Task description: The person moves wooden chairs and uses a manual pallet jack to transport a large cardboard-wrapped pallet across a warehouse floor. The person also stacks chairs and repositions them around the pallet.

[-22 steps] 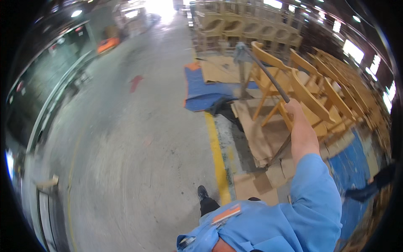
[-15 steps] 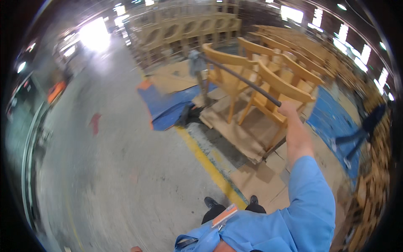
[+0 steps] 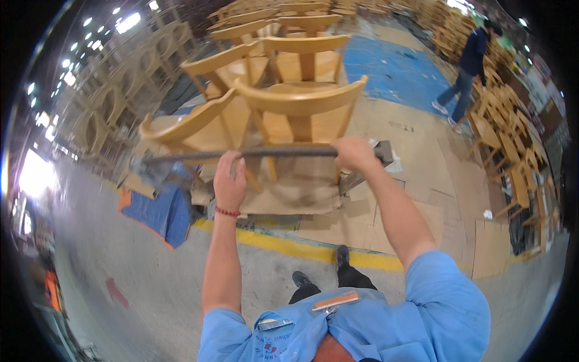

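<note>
A dark metal handle bar [image 3: 289,151] runs across in front of me at the near end of a cart. My right hand [image 3: 356,154] is wrapped round its right end, beside a grey post. Farther left, my left hand [image 3: 229,183], a red bead bracelet at its wrist, has its fingers over the same bar. Behind the bar, light wooden chairs stand in two rows on the cart's cardboard-covered deck [image 3: 295,202]. Nearest are a right chair [image 3: 301,102] and a left chair [image 3: 196,131], their curved backrests toward me.
A person in a dark top [image 3: 473,57] walks at the right, beside many wooden chairs [image 3: 512,145]. Blue sheeting [image 3: 386,69] and cardboard [image 3: 416,151] cover the floor there. A yellow line [image 3: 271,244] crosses before my feet. Wooden frames [image 3: 108,114] stand left, near a blue sheet [image 3: 160,214].
My view has swung right, so the cart and chairs now lie straight ahead. My left hand has come up from the lower edge onto the bar; my right hand has stayed on it.
</note>
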Demonstrator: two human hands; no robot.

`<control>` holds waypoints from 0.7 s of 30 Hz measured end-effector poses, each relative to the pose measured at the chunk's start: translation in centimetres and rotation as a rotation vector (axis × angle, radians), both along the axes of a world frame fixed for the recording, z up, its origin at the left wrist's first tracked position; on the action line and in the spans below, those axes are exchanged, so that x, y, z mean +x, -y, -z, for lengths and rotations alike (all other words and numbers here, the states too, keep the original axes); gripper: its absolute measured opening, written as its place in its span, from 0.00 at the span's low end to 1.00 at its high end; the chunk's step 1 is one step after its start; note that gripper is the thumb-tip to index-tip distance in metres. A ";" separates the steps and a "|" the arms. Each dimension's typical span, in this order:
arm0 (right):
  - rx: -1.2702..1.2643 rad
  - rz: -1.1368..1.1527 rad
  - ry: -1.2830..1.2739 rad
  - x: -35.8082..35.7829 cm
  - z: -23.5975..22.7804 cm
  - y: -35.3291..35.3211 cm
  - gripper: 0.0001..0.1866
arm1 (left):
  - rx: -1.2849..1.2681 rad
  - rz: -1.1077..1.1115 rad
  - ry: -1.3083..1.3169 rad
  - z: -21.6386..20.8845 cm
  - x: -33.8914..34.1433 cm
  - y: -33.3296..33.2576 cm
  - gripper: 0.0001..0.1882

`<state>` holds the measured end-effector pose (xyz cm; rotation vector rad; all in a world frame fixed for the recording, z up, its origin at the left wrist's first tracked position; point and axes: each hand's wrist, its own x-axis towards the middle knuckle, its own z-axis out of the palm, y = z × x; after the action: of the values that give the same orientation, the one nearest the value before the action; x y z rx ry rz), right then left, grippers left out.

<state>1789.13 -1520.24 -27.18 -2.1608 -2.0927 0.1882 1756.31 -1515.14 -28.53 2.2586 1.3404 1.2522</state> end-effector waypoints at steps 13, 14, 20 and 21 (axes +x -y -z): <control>0.104 -0.195 -0.285 0.1 -1.0 8.4 0.06 | -0.456 -0.215 -0.763 -3.3 5.1 -0.4 0.31; 0.110 -0.190 -0.284 0.6 -1.0 9.0 0.06 | -0.469 -0.207 -0.745 -3.6 5.9 0.3 0.31; 0.168 -0.124 -0.144 1.9 -1.1 12.3 0.06 | -0.352 -0.119 -0.674 -2.7 6.5 3.9 0.33; 0.177 -0.096 -0.145 1.9 -1.5 13.1 0.06 | -0.275 -0.087 -0.676 -2.4 6.0 4.3 0.33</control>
<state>1791.06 -1533.30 -25.68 -1.8898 -2.0495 0.1573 1762.32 -1519.42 -26.16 2.5264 1.6993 0.2681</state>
